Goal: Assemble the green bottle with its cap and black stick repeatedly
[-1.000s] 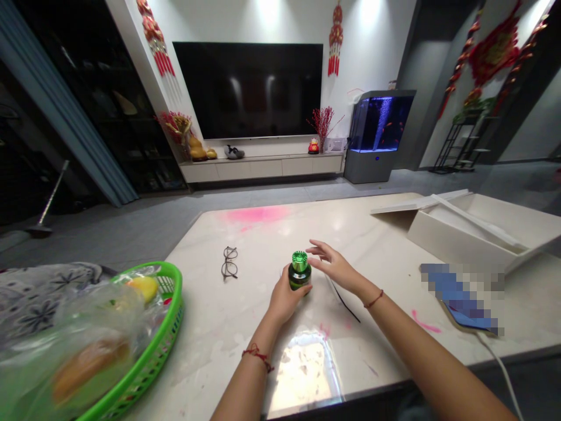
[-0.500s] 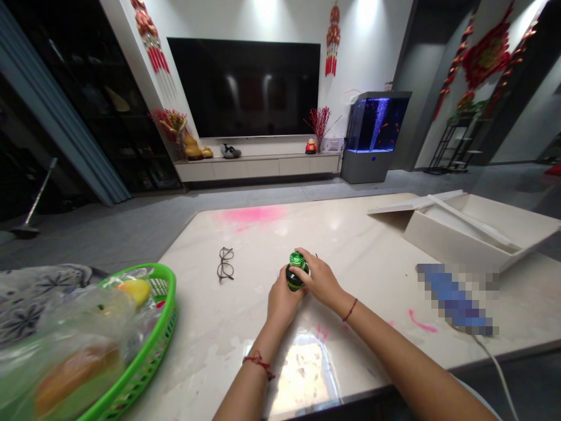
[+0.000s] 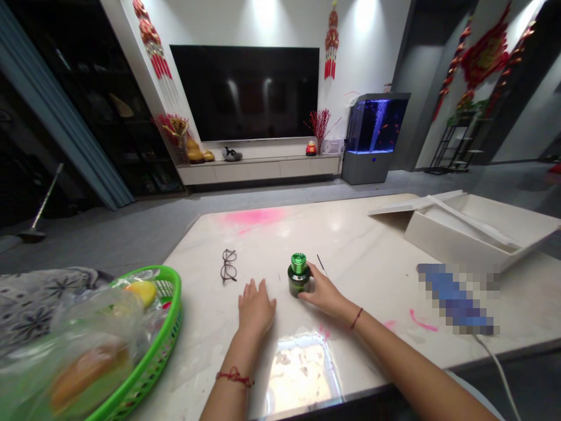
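A small dark green bottle (image 3: pixel 298 282) with a shiny green cap stands upright on the pale marble table (image 3: pixel 350 234). My right hand (image 3: pixel 323 289) grips it from the right, thumb in front and fingers behind, partly hidden by the glass. To the left of the bottle, apart from it, my left hand (image 3: pixel 256 309) is held low over the table with its fingers spread and nothing in them. Eyeglasses (image 3: pixel 228 266) lie beyond my left hand. Behind my right hand a thin black stick (image 3: pixel 322 265) shows, its near end hidden.
A green plastic basket (image 3: pixel 173 310) with bagged food is at the left. On the right sit an open white box (image 3: pixel 460 240) and a pixelated blue object (image 3: pixel 456 298) with a white cable (image 3: pixel 499 368). Pink stains mark the tabletop.
My left hand has let go of the bottle and moved left, its fingers now spread. My right hand has slid from the cap down to the bottle's side. The bottle stays in about the same place.
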The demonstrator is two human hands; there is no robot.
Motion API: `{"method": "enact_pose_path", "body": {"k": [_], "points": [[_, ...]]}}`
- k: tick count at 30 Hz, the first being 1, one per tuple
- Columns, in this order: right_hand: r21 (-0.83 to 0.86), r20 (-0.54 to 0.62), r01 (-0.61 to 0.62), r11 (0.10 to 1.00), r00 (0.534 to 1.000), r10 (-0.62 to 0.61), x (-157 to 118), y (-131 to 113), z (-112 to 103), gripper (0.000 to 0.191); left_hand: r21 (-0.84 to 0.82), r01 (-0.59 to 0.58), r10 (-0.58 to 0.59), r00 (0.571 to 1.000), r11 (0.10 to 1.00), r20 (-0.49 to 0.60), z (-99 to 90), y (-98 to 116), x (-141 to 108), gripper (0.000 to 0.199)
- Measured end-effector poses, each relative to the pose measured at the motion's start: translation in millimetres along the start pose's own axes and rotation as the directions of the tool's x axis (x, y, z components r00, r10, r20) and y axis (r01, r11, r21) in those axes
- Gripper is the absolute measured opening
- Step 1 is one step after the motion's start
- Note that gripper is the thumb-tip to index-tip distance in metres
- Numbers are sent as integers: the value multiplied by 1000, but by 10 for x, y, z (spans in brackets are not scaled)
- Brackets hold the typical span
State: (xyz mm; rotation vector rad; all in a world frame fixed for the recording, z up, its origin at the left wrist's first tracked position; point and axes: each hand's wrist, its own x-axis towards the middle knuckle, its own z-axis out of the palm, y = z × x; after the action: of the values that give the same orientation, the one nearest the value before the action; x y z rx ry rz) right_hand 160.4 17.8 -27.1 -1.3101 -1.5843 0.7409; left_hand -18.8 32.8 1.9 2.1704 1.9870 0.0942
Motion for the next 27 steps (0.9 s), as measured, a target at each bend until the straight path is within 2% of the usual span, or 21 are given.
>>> {"method": "enact_pose_path", "body": {"k": [2, 6, 11, 16, 21, 24, 27], "points": [[34, -22, -5, 999, 1000, 6, 10, 32, 87, 68, 17, -2, 1, 998, 1000, 65, 23, -13, 13, 52], [63, -146, 5, 998, 989, 4, 123, 131, 246, 61, 28, -41, 38, 994, 999, 105, 12, -13, 22, 52], [-48, -276, -44, 998, 961, 29, 522, 284, 387, 53, 48, -68, 61, 989, 997, 135, -62, -18, -2, 53], [-165, -368, -168, 972, 925, 98, 984, 393, 475, 49, 93, -75, 63, 990, 993, 130, -83, 13, -7, 49], [-285, -455, -297, 911, 879, 144, 1133, 430, 521, 45, 117, -66, 48, 987, 991, 152, -86, 46, 11, 51], [-306, -456, -327, 894, 875, 164, 1145, 451, 521, 49, 121, -66, 47, 987, 991, 152, -90, 59, 10, 51], [-283, -384, -347, 894, 895, 226, 1154, 457, 456, 62, 123, -65, 46, 988, 990, 149, -97, 71, 5, 48]]}}
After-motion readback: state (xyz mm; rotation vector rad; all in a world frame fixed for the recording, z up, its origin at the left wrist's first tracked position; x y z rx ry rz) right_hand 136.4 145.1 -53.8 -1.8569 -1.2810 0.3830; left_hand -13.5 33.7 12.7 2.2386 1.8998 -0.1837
